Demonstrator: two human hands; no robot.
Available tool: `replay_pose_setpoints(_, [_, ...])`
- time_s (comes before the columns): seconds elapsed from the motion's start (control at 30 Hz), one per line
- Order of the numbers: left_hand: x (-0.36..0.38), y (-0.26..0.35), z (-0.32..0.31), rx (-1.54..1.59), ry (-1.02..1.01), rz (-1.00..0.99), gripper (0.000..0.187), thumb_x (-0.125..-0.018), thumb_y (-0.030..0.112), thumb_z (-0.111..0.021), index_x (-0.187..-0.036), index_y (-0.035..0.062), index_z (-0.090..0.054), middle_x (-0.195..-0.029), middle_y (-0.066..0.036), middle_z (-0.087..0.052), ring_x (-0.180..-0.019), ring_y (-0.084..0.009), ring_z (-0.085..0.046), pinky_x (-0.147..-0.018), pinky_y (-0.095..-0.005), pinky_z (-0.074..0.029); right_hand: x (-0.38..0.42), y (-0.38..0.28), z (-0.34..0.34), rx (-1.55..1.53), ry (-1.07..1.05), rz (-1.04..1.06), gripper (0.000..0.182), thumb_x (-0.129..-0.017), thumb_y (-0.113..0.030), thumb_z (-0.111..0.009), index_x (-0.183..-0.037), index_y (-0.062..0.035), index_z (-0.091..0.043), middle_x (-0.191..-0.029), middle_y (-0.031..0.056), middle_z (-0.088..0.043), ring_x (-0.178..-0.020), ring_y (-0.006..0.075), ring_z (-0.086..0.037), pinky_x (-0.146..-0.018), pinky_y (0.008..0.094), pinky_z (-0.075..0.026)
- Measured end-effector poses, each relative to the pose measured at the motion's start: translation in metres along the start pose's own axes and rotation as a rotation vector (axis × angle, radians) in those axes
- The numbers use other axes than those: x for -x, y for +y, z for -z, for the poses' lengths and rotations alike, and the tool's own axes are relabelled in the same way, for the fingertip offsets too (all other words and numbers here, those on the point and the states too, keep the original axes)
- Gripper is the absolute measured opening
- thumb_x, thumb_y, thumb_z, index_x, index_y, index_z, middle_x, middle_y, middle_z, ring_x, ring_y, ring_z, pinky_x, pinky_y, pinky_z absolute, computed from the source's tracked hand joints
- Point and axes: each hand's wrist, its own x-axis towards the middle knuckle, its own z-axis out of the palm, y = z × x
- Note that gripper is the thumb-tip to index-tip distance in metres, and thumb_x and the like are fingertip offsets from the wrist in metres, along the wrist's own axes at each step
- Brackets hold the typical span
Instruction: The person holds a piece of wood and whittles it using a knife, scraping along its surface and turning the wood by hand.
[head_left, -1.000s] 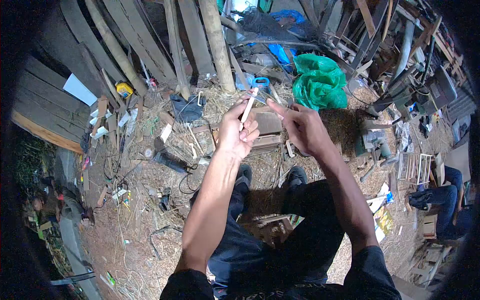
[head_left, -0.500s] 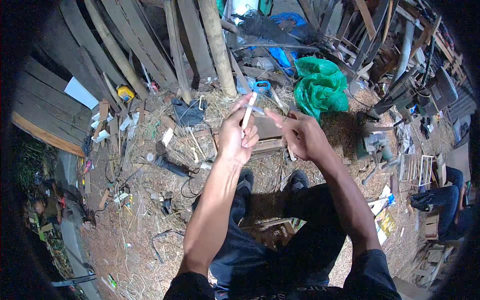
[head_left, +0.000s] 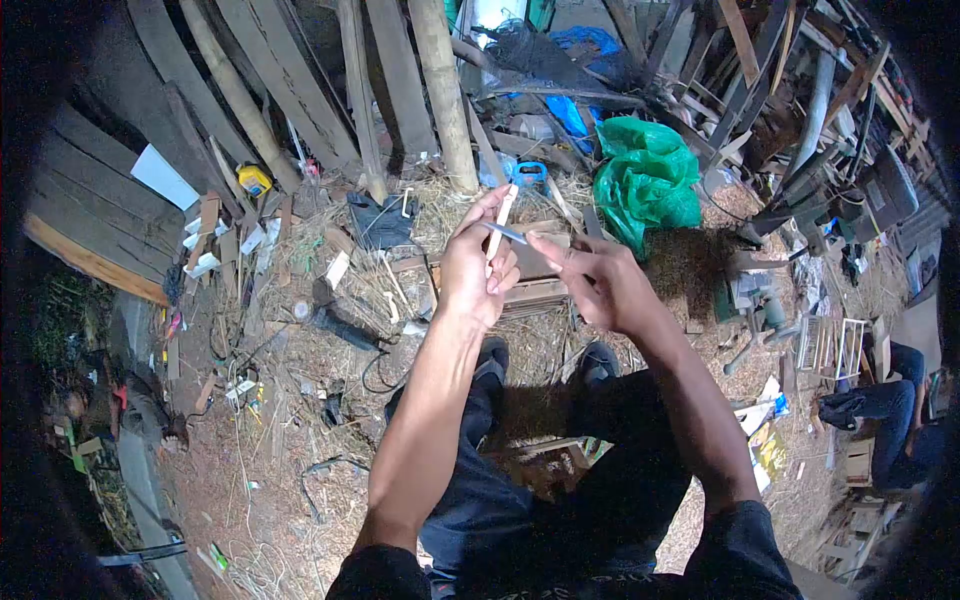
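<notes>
My left hand (head_left: 478,262) is closed around a thin, pale wooden stick (head_left: 503,211) that stands nearly upright, its top end above the fingers. In my right hand (head_left: 600,276) is a small knife; its narrow grey blade (head_left: 506,233) points left and lies across the stick at mid-length. The knife's handle is hidden inside the right fingers. Both hands are held in front of me, above a low stack of boards (head_left: 535,290).
A green plastic bag (head_left: 648,185) lies beyond my right hand. A metal vise-like tool (head_left: 755,300) stands at right, near a white wire rack (head_left: 832,345). Planks (head_left: 290,80) lean at back left. Another person's legs (head_left: 890,410) show at far right. Shavings cover the ground.
The blade has shifted slightly down along the stick, together with my right hand. My left hand keeps its hold. The whole view has moved a little.
</notes>
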Motion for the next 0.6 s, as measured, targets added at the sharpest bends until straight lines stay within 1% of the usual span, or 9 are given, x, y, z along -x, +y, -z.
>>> replay_pose_setpoints(0.03, [0.001, -0.001, 0.000, 0.001, -0.001, 0.004, 0.038, -0.096, 0.009, -0.034, -0.133, 0.0083, -0.042, -0.051, 0.001, -0.036, -0.032, -0.0064, -0.026, -0.029, -0.0206, -0.021, -0.001, 0.001, 0.003, -0.002, -0.004, -0.010, 0.065, -0.073, 0.001, -0.059, -0.133, -0.0225, -0.056, -0.071, 0.0148, -0.055, -0.061, 0.0335, -0.056, -0.060, 0.0416, -0.046])
replay_pose_setpoints(0.07, [0.003, -0.002, -0.001, 0.000, -0.005, 0.008, 0.037, -0.097, 0.009, -0.034, -0.133, 0.0085, -0.043, -0.051, 0.001, -0.036, -0.033, -0.0064, -0.026, -0.030, -0.0206, -0.021, -0.001, 0.016, -0.004, 0.003, 0.066, 0.047, 0.068, -0.070, 0.001, -0.060, -0.133, -0.0243, -0.056, -0.070, 0.0141, -0.055, -0.059, 0.0341, -0.055, -0.060, 0.0419, -0.045])
replay_pose_setpoints(0.1, [0.003, -0.003, -0.002, 0.000, -0.009, 0.010, 0.036, -0.097, 0.010, -0.034, -0.132, 0.0086, -0.043, -0.051, 0.001, -0.036, -0.033, -0.0064, -0.026, -0.030, -0.0206, -0.021, -0.003, 0.017, -0.002, 0.035, 0.076, 0.048, 0.068, -0.070, 0.002, -0.060, -0.133, -0.0250, -0.056, -0.070, 0.0141, -0.054, -0.060, 0.0339, -0.055, -0.060, 0.0418, -0.046])
replay_pose_setpoints(0.2, [0.003, -0.008, 0.000, 0.016, -0.059, 0.016, 0.034, -0.101, 0.020, -0.038, -0.133, 0.0109, -0.046, -0.051, 0.001, -0.038, -0.035, -0.0061, -0.028, -0.032, -0.0207, -0.023, -0.004, 0.015, 0.004, 0.111, 0.105, 0.033, 0.070, -0.069, 0.003, -0.060, -0.132, -0.0268, -0.057, -0.071, 0.0142, -0.054, -0.062, 0.0336, -0.055, -0.061, 0.0416, -0.046])
replay_pose_setpoints(0.37, [0.007, -0.012, -0.008, 0.052, -0.020, 0.050, 0.028, -0.101, 0.018, -0.038, -0.127, 0.0126, -0.048, -0.051, 0.002, -0.038, -0.034, -0.0062, -0.028, -0.032, -0.0204, -0.022, -0.002, 0.008, 0.009, 0.199, 0.109, -0.035, 0.068, -0.071, 0.005, -0.060, -0.131, -0.0272, -0.057, -0.075, 0.0140, -0.055, -0.067, 0.0334, -0.056, -0.063, 0.0413, -0.048])
replay_pose_setpoints(0.43, [0.006, -0.010, -0.009, 0.067, -0.009, 0.054, 0.025, -0.100, 0.016, -0.038, -0.123, 0.0119, -0.048, -0.051, 0.002, -0.037, -0.033, -0.0066, -0.027, -0.031, -0.0206, -0.021, -0.002, 0.010, 0.008, 0.171, 0.079, -0.040, 0.067, -0.072, 0.005, -0.060, -0.131, -0.0261, -0.058, -0.079, 0.0145, -0.058, -0.069, 0.0332, -0.058, -0.065, 0.0405, -0.048])
replay_pose_setpoints(0.53, [0.005, -0.006, -0.002, 0.083, -0.054, 0.042, 0.028, -0.099, 0.014, -0.038, -0.126, 0.0113, -0.048, -0.051, 0.002, -0.037, -0.033, -0.0065, -0.027, -0.030, -0.0203, -0.020, -0.004, 0.006, 0.008, 0.041, 0.025, -0.012, 0.064, -0.074, 0.006, -0.058, -0.132, -0.0239, -0.057, -0.087, 0.0160, -0.061, -0.072, 0.0328, -0.060, -0.067, 0.0402, -0.049])
replay_pose_setpoints(0.57, [0.004, -0.005, -0.002, 0.087, -0.011, 0.036, 0.029, -0.099, 0.014, -0.037, -0.126, 0.0111, -0.048, -0.051, 0.002, -0.037, -0.033, -0.0064, -0.026, -0.030, -0.0205, -0.020, -0.003, 0.004, 0.007, -0.020, 0.004, 0.001, 0.064, -0.075, 0.005, -0.058, -0.132, -0.0230, -0.057, -0.089, 0.0167, -0.062, -0.073, 0.0326, -0.060, -0.067, 0.0401, -0.049])
replay_pose_setpoints(0.6, [0.003, -0.002, -0.002, 0.090, 0.033, 0.032, 0.030, -0.099, 0.013, -0.037, -0.127, 0.0110, -0.048, -0.051, 0.002, -0.037, -0.033, -0.0063, -0.026, -0.030, -0.0206, -0.020, -0.003, -0.001, 0.003, -0.027, 0.008, 0.046, 0.062, -0.075, 0.006, -0.057, -0.131, -0.0195, -0.057, -0.094, 0.0178, -0.063, -0.074, 0.0330, -0.061, -0.068, 0.0404, -0.050])
